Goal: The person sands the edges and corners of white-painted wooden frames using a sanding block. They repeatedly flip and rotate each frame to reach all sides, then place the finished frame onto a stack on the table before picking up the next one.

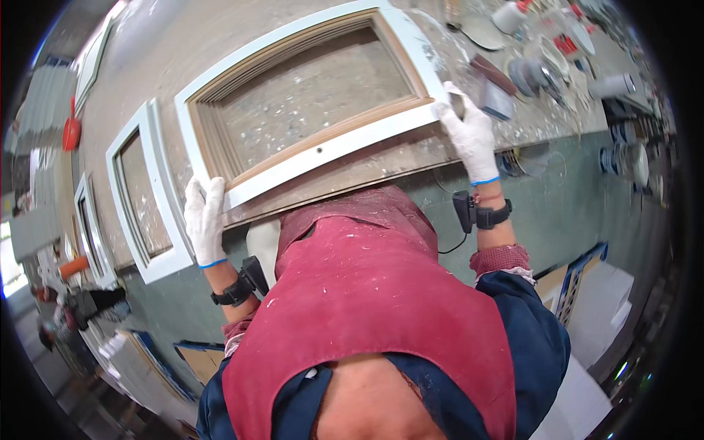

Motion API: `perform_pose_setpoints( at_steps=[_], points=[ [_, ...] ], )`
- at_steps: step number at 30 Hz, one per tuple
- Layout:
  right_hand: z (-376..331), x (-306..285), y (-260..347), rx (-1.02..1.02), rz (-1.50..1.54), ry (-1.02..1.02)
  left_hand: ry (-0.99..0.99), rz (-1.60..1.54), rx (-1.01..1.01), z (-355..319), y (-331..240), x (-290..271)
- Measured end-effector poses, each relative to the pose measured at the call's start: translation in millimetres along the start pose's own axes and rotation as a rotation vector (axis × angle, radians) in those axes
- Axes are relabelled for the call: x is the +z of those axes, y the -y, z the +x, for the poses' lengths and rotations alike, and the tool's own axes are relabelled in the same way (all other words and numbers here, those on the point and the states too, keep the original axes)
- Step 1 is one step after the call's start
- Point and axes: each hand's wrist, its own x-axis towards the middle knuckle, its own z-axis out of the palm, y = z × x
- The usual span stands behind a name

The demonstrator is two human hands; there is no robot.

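Paint-flecked dark-red apron (381,293) closest to the lens, fills bottom middle. Beyond it, a white rectangular frame with a brown inner lip (345,141) lies near the front edge of the worn grey-brown counter (169,66). Left hand in a white knit glove (204,220) at its near-left corner, right hand in a matching glove (469,136) at its near-right corner; fingers touch the edges on both sides, but can't tell whether they're clenched. Stepped inner edges look like several layers, possibly a stack, so probably stiff and fairly heavy, awkward to lift by one end. Painted face likely smooth, may mark or slip; best held by the outer edges near opposite corners. Hidden: fingers' undersides, whatever is under the frame. Smaller white frame with an open middle (165,194) sits left; containers at right (528,77) are blurred, rim cut dark.
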Motion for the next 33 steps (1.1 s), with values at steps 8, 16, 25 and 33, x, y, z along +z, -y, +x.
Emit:
perform_pose_setpoints(
  at_steps=[8,16,25,33],
  points=[
    [-89.5,-5.8,13.7,0.090,-0.035,-0.024,-0.241,0.443,0.349,-10.4,-9.5,14.7],
    [-109.4,-15.1,18.7,0.476,0.621,0.606,0.495,0.462,1.168,-72.0,-91.1,97.9],
    [-86.0,-19.5,73.5,-0.173,0.499,0.592,0.396,0.448,1.072,-83.3,-114.5,65.7],
    [-26.7,-9.8,99.4,-0.035,0.714,0.428,0.420,0.469,1.106,-89.7,-112.2,48.5]
  ],
)
